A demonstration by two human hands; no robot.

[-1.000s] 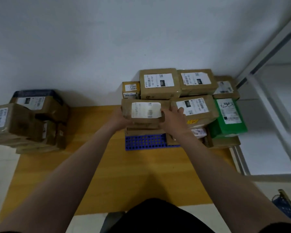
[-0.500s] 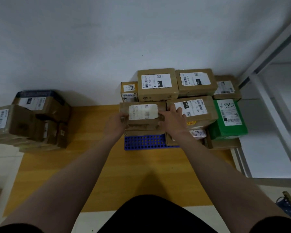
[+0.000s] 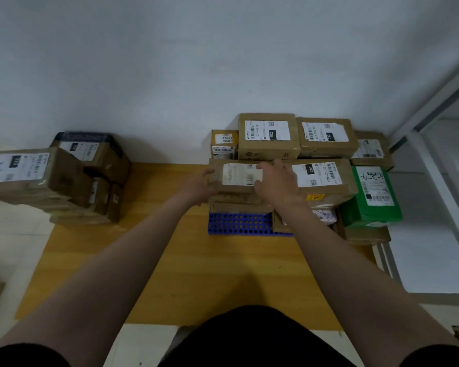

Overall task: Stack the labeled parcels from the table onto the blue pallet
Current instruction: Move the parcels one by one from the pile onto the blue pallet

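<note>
A flat brown parcel (image 3: 236,174) with a white label lies on top of two other flat boxes at the front left of the blue pallet (image 3: 239,223). My left hand (image 3: 200,185) grips its left end. My right hand (image 3: 277,182) holds its right end, fingers over the label's edge. Around it on the pallet stand several labeled brown parcels (image 3: 268,136) and a green one (image 3: 372,196). Off to the left on the table (image 3: 16,250) sits a pile of labeled parcels (image 3: 51,178).
A white wall rises right behind the pallet stack. On the right, a white metal frame (image 3: 435,165) stands next to the pallet. Tan wooden flooring (image 3: 196,274) lies between my body and the pallet.
Both hands have lowered the flat parcel onto the front-left stack and pushed it back toward the wall. My right hand has shifted further over its top.
</note>
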